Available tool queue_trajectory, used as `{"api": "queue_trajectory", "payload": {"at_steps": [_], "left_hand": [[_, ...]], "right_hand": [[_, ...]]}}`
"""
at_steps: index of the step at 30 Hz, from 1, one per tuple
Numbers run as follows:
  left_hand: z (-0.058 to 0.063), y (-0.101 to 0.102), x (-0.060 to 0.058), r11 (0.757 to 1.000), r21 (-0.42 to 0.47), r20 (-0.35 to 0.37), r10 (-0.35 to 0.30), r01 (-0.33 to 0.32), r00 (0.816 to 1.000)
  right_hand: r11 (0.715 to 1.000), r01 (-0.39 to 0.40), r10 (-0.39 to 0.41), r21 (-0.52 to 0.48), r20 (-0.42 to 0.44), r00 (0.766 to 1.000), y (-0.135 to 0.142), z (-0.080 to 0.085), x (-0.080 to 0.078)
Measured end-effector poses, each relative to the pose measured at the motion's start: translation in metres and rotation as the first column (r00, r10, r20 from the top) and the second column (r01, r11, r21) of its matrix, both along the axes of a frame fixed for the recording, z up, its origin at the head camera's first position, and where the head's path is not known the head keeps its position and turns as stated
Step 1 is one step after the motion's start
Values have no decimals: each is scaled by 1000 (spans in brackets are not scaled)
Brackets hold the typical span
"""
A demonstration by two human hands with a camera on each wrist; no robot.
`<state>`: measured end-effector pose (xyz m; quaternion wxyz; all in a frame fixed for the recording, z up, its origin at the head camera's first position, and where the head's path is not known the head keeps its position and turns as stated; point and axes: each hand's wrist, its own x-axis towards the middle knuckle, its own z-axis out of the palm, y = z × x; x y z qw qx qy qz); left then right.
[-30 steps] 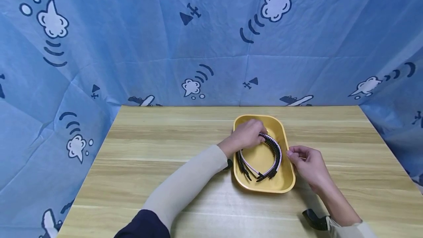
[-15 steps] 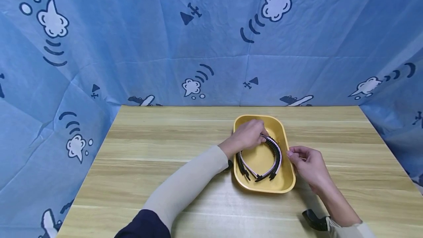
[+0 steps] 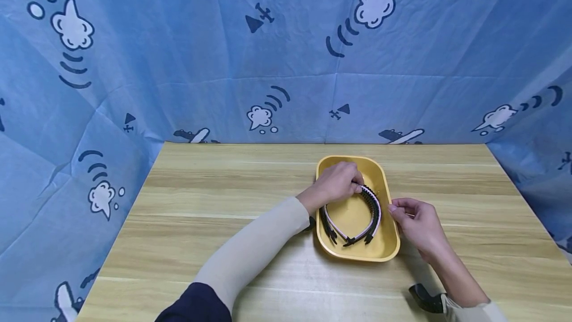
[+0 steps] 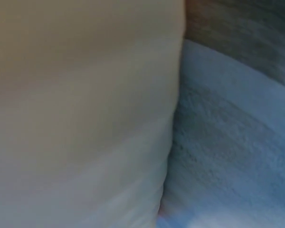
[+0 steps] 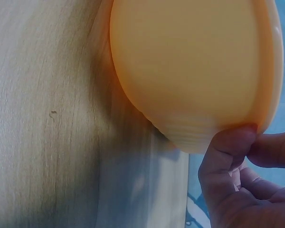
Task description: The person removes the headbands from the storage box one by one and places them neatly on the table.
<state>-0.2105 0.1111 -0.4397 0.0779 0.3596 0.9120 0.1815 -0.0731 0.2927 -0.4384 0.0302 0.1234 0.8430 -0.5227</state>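
Note:
A yellow plastic tray (image 3: 357,258) with rounded corners stands on the table. Inside it, headbands (image 3: 377,208), black ones with comb teeth and one with a pale pink-white edge, lie nested with their ends toward the near side. My left hand (image 3: 337,181) reaches in from the left and grips the headbands at the top of their curve; its fingertips are partly hidden. At the tray's right edge, my right hand (image 3: 417,222) pinches the rim between thumb and index finger. The right wrist view shows these fingers (image 5: 230,142) against the tray's outer wall (image 5: 190,71). A sleeve (image 4: 85,118) fills much of the left wrist view.
The wood-grain table (image 3: 223,188) extends to both sides of the tray. Behind it hangs a blue patterned cloth (image 3: 286,53), which also closes off the left and right sides. A black strap-like piece (image 3: 426,298) sits at the right wrist.
The headbands have shifted slightly within the tray, their near ends drawing closer together. My left hand has edged a little to the right with them; my right hand stays at the rim.

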Motion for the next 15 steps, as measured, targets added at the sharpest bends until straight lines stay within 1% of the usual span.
{"api": "queue_trajectory", "payload": {"at_steps": [4,9,15], "left_hand": [[1,0,0,1000,14,16,15,-15,1000],[1,0,0,999,21,13,24,-24,1000],[0,-1,-1,1000,28,-38,14,-13,999]], "right_hand": [[1000,5,-5,-2,7,1000,0,1,0],[1000,6,-6,0,10,1000,-1,2,1],[1000,7,-7,0,15,1000,0,1,0]]}}
